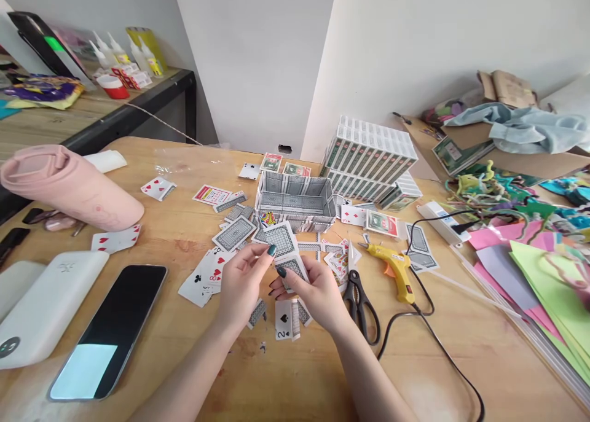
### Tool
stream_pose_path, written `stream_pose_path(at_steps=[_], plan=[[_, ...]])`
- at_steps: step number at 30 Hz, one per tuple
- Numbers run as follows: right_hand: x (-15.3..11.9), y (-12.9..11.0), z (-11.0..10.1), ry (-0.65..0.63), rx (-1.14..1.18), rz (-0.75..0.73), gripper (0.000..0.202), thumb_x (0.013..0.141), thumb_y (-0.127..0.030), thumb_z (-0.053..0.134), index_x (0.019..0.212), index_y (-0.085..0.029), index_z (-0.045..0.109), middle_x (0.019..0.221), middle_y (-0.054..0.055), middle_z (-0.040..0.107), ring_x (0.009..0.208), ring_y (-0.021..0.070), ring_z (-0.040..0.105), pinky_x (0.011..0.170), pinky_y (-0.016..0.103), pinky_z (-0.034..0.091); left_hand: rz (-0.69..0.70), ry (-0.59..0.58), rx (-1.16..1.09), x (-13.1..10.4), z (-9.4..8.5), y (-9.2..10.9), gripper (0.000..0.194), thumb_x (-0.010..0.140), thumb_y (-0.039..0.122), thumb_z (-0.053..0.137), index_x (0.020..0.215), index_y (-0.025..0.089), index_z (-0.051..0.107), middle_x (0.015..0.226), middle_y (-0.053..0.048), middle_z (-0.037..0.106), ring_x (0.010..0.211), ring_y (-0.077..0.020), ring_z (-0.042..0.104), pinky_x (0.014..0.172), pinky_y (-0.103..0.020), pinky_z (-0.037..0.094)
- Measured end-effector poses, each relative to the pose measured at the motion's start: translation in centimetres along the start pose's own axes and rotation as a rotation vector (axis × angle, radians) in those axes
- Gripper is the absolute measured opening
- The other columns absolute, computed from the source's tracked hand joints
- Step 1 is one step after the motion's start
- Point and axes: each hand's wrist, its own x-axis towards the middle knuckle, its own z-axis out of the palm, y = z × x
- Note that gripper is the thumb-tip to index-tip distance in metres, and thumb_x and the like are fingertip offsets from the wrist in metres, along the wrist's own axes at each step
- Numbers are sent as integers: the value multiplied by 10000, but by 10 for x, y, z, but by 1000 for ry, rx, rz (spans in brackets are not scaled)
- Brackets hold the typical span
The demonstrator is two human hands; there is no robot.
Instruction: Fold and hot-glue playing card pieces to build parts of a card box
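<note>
Two patterned playing cards (280,239) are held up between my hands, backs facing me. My left hand (246,274) pinches the left edge of the upper card between thumb and fingers. Around the lower card, my right hand (311,284) is closed, its thumb lying on the card's back. Just beyond them stands an open box made of playing cards (295,202). Loose cards (234,233) lie to the left, and a two of spades (283,319) lies near my wrists. Black-handled scissors (357,299) rest beside my right hand.
A yellow glue gun (394,271) with a black cord lies right of the scissors. Stacked card packs (369,155) stand behind the box. At left are a phone (110,330), a white device (50,305) and a pink roll (74,188). Coloured sheets (544,293) lie far right.
</note>
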Motion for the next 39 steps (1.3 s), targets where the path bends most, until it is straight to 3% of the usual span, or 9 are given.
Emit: stream_pose_path(at_steps=[7, 11, 15, 23, 39], plan=[[-4, 0, -5, -91, -26, 12, 227, 803, -385, 571, 840, -167, 515, 635, -19, 645, 422, 82, 545, 389, 183, 439, -28, -186, -36, 1, -2, 10, 79, 730, 254, 645, 708, 178, 636, 682, -2, 599, 665, -141, 523, 638, -219, 395], [-5, 3, -5, -158, -37, 38, 236, 806, -393, 571, 816, -167, 505, 627, -19, 641, 388, 70, 506, 356, 173, 396, 0, -145, 157, 0, -4, 8, 324, 780, 380, 580, 547, 181, 473, 528, 26, 461, 515, -112, 400, 501, -228, 317], [-6, 5, -5, -152, -43, 21, 250, 816, -400, 566, 797, -160, 502, 579, -25, 611, 377, 52, 455, 349, 157, 340, 172, -83, 452, -3, -2, 10, 427, 830, 355, 483, 501, 205, 256, 451, 64, 260, 444, -85, 254, 437, -242, 221], [-6, 5, -7, -130, -5, 29, 246, 846, -401, 530, 805, -162, 488, 581, -28, 596, 389, 38, 417, 365, 154, 276, 331, -101, 632, -3, -3, 11, 407, 853, 290, 399, 496, 216, 219, 433, 65, 248, 406, -75, 249, 408, -248, 213], [-8, 6, -6, -81, 83, 92, 287, 828, -460, 535, 814, -174, 511, 557, -32, 606, 382, 50, 441, 380, 158, 308, 391, -253, 717, 0, -8, 16, 411, 885, 274, 357, 491, 207, 260, 420, 61, 291, 392, -71, 301, 421, -236, 247]])
